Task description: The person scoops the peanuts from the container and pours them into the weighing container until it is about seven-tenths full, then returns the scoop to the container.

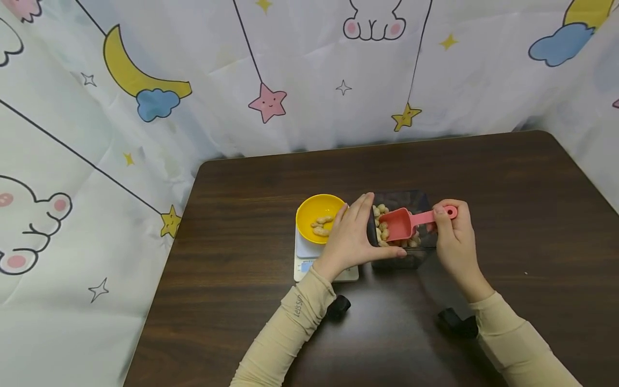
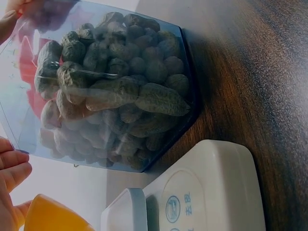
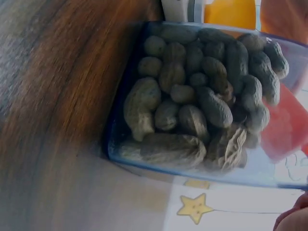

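A clear, dark-tinted plastic container [image 1: 401, 263] of unshelled peanuts [image 2: 115, 91] stands on the table. My left hand [image 1: 352, 235] spans its left side, gripping the rim with the thumb at the near corner and fingers at the far one. My right hand [image 1: 456, 246] holds a pink scoop [image 1: 399, 223] by its handle, the scoop tilted inside the container with its head among the peanuts. Left of the container is a yellow bowl [image 1: 309, 216] with several peanuts in it, partly hidden by my left hand. Under the bowl is a white kitchen scale [image 1: 347, 276].
The dark wood-grain table [image 1: 232, 231] has rounded far corners. A white curtain [image 1: 208, 43] printed with moons, stars and animals hangs behind it and at the left. Black wrist straps [image 1: 338, 307] show below both hands.
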`<action>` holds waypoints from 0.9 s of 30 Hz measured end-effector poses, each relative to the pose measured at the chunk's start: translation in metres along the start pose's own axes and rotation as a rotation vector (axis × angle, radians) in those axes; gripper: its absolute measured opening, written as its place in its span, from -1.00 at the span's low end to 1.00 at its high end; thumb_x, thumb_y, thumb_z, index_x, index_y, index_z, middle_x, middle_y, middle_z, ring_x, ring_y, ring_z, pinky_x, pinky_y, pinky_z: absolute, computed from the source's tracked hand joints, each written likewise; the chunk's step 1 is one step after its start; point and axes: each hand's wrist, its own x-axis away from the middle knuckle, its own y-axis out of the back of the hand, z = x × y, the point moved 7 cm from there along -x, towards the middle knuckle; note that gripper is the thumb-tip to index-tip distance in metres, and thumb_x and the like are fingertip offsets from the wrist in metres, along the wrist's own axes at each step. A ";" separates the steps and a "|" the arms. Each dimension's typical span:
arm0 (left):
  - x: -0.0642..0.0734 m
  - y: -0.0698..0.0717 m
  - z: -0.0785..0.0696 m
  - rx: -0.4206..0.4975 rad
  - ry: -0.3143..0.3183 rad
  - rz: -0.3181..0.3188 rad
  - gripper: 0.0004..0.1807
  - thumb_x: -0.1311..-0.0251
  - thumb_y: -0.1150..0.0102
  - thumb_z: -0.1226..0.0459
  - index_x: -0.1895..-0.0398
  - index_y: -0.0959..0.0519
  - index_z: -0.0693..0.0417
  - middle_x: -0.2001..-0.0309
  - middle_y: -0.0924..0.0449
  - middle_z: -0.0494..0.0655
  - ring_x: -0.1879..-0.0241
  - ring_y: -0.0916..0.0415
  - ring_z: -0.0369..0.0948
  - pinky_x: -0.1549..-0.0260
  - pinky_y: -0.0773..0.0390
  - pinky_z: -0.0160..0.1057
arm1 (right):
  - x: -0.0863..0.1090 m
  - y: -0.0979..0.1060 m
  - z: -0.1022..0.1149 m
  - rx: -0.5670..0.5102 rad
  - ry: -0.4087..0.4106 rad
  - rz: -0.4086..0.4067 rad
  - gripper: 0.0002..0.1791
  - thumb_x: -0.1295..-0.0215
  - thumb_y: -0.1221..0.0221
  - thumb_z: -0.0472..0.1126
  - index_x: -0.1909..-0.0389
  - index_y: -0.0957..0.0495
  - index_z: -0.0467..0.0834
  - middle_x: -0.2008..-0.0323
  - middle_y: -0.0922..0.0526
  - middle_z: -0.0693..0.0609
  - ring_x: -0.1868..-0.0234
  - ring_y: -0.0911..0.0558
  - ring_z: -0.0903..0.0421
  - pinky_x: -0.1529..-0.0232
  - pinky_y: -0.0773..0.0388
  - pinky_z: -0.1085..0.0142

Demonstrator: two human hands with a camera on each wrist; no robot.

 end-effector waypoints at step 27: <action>-0.001 0.004 -0.003 -0.009 -0.012 -0.056 0.22 0.29 -0.24 -0.40 -0.44 -0.05 -0.02 -0.43 -0.13 -0.17 -0.39 -0.13 -0.24 -0.47 0.06 -0.10 | 0.001 0.016 -0.010 0.006 -0.120 -0.013 -0.95 -0.45 0.13 -0.14 0.20 -0.30 0.03 0.53 -0.49 0.23 0.56 -0.36 0.23 0.56 -0.25 0.42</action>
